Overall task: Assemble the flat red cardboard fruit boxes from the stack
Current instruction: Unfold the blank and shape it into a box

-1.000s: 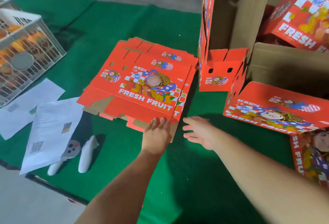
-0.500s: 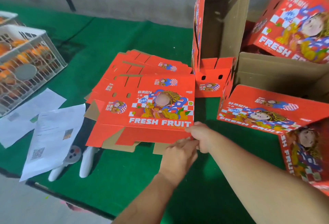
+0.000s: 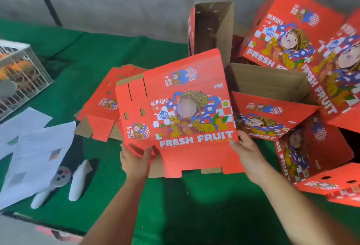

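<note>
Left hand [image 3: 134,162]: forearm enters from 6 o'clock, reaching toward 12; thumb over the front of a flat red box [image 3: 175,112] at its lower left edge, grip closed on it. Right hand [image 3: 248,156]: forearm enters from 4 o'clock; thumb on the lower right corner, grip closed.

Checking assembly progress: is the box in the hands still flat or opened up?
Still flat. The held box shows one printed face with flaps in plane, no open cavity; left hand and right hand grip its lower edge.
</note>
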